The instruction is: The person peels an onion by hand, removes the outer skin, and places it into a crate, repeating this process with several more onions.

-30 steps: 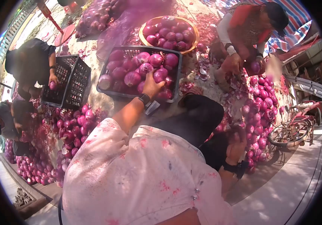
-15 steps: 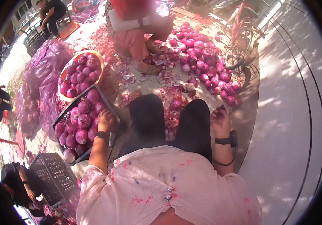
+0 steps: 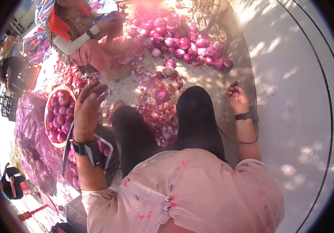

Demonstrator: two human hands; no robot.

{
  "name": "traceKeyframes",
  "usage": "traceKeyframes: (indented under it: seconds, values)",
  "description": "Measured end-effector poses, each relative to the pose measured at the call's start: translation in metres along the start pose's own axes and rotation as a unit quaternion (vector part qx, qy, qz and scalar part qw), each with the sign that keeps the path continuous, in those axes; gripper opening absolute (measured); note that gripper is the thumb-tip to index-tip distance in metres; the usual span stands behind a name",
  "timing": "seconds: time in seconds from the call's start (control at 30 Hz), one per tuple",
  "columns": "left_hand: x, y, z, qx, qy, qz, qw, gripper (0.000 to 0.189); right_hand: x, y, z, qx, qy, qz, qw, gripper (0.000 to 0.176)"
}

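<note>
My left hand (image 3: 87,110) is raised at the left with its fingers stretched out and nothing visible in it. Below its forearm stands a black plastic crate (image 3: 109,143) of red onions, partly hidden by the arm. A round tub (image 3: 53,144) heaped with red onions (image 3: 61,116) sits just beyond the crate. Out to the right of my knees, my right hand (image 3: 237,99) has curled fingers with dark tips; whatever they hold, if anything, cannot be made out. Between my feet, a single red onion (image 3: 162,96) lies among loose skins (image 3: 161,120).
A large pile of red onions (image 3: 182,42) covers the ground ahead. Another person (image 3: 73,37) sits at the upper left. Purple mesh sacks (image 3: 31,136) stand along the left. A bicycle wheel (image 3: 202,15) is at the back, and pale paving (image 3: 287,116) extends to the right.
My left hand has lifted off the onions in the crate and moved forward, its fingers now extended. The view has turned right, so crate, tub and person appear further left. My right hand stays curled.
</note>
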State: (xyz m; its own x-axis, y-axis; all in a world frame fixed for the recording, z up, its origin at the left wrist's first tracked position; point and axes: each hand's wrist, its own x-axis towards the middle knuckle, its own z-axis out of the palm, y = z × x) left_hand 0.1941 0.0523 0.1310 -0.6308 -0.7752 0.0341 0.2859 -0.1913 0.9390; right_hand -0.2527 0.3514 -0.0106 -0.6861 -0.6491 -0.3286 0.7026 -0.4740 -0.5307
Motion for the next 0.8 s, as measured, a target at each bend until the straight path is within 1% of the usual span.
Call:
traceKeyframes:
  seconds: [0.07, 0.1, 0.13, 0.2, 0.27, 0.3, 0.37, 0.4, 0.43, 0.47, 0.5, 0.53, 0.57, 0.6, 0.63, 0.67, 0.7, 0.73, 0.8]
  values:
    - [0.038, 0.008, 0.045, -0.062, -0.063, 0.010, 0.996, 0.042, 0.029, -0.011, -0.004, 0.018, 0.078, 0.028, 0.996, 0.016]
    - [0.057, 0.000, 0.062, -0.073, -0.081, 0.012, 0.994, 0.042, 0.050, -0.014, -0.013, -0.003, 0.086, 0.019, 0.996, 0.015]
    - [0.077, -0.016, 0.073, -0.042, -0.119, 0.020, 0.992, 0.043, 0.069, -0.018, -0.023, -0.014, 0.085, 0.014, 0.996, 0.015]
    - [0.109, -0.059, 0.094, -0.033, -0.124, -0.024, 0.991, 0.040, 0.104, -0.021, -0.035, -0.046, 0.083, -0.002, 0.995, 0.013]
    - [0.127, -0.117, 0.102, -0.013, -0.086, -0.086, 0.992, 0.037, 0.138, -0.019, -0.044, -0.061, 0.101, -0.015, 0.993, 0.011]
    - [0.131, -0.148, 0.096, 0.010, -0.062, -0.120, 0.991, 0.036, 0.156, -0.014, -0.046, -0.076, 0.110, -0.025, 0.991, 0.010]
    - [0.129, -0.209, 0.074, 0.031, -0.017, -0.189, 0.981, 0.036, 0.196, -0.002, -0.046, -0.095, 0.137, -0.010, 0.986, 0.009]
    - [0.130, -0.220, 0.064, 0.070, 0.005, -0.277, 0.958, 0.036, 0.216, 0.004, -0.045, -0.116, 0.159, 0.003, 0.980, 0.008]
    - [0.131, -0.216, 0.070, -0.020, 0.028, -0.311, 0.950, 0.036, 0.233, 0.013, -0.045, -0.139, 0.102, 0.000, 0.985, 0.009]
    - [0.134, -0.204, 0.077, -0.108, 0.054, -0.339, 0.933, 0.035, 0.251, 0.025, -0.044, -0.154, 0.070, 0.009, 0.985, 0.013]
    - [0.143, -0.198, 0.078, -0.110, 0.059, -0.343, 0.931, 0.035, 0.270, 0.035, -0.043, -0.176, 0.082, 0.014, 0.981, 0.014]
    - [0.150, -0.194, 0.077, -0.124, 0.032, -0.314, 0.941, 0.034, 0.287, 0.048, -0.044, -0.197, 0.095, 0.022, 0.976, 0.015]
    - [0.156, -0.191, 0.075, -0.137, 0.005, -0.285, 0.949, 0.033, 0.313, 0.067, -0.040, -0.243, 0.083, 0.046, 0.965, 0.016]
    - [0.160, -0.190, 0.073, -0.136, 0.016, -0.291, 0.947, 0.033, 0.335, 0.093, -0.037, -0.287, 0.071, 0.072, 0.953, 0.016]
    - [0.164, -0.189, 0.072, -0.138, 0.036, -0.287, 0.947, 0.032, 0.341, 0.113, -0.018, -0.343, 0.081, 0.077, 0.933, 0.019]
    - [0.167, -0.189, 0.069, -0.140, 0.055, -0.283, 0.947, 0.031, 0.351, 0.133, -0.009, -0.414, 0.050, 0.073, 0.906, 0.027]
    - [0.168, -0.190, 0.063, -0.156, 0.080, -0.311, 0.934, 0.031, 0.364, 0.154, -0.006, -0.473, 0.013, 0.060, 0.879, 0.037]
    - [0.169, -0.192, 0.060, -0.155, 0.089, -0.315, 0.932, 0.031, 0.371, 0.167, 0.004, -0.537, -0.044, 0.073, 0.839, 0.050]
    - [0.172, -0.194, 0.057, -0.187, 0.112, -0.339, 0.915, 0.032, 0.394, 0.203, -0.001, -0.645, -0.093, 0.066, 0.756, 0.062]
